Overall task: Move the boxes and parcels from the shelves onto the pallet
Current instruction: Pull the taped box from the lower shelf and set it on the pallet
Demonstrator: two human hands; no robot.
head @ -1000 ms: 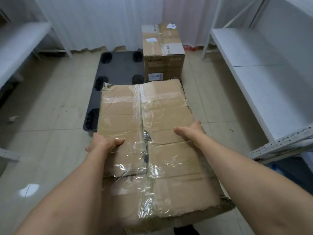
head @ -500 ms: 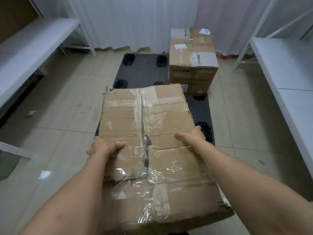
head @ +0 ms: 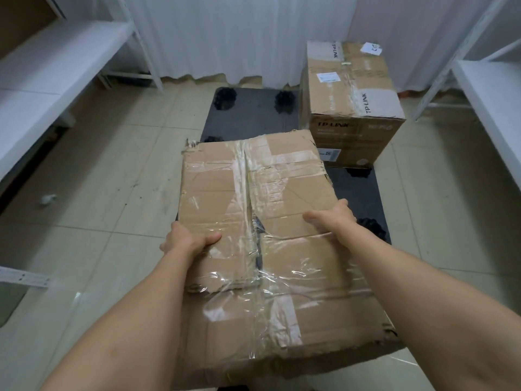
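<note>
A large worn cardboard box (head: 262, 210), taped over with clear and white tape, is carried in front of me above the near part of the dark pallet (head: 248, 119). My left hand (head: 186, 241) grips its left edge, thumb on top. My right hand (head: 332, 218) grips its right edge, thumb on top. The fingers of both hands are hidden under the box sides. A second brown box marked TP-LINK (head: 349, 108) stands on the pallet's far right corner.
White metal shelves run along the left (head: 42, 71) and the right (head: 490, 88). A white curtain (head: 239, 35) hangs behind the pallet. The floor is pale tile, with a small scrap (head: 48, 198) lying at the left.
The view has swung left, so the pallet and TP-LINK box have shifted right in the frame. The carried box has moved forward over the pallet. Both hands keep their grip.
</note>
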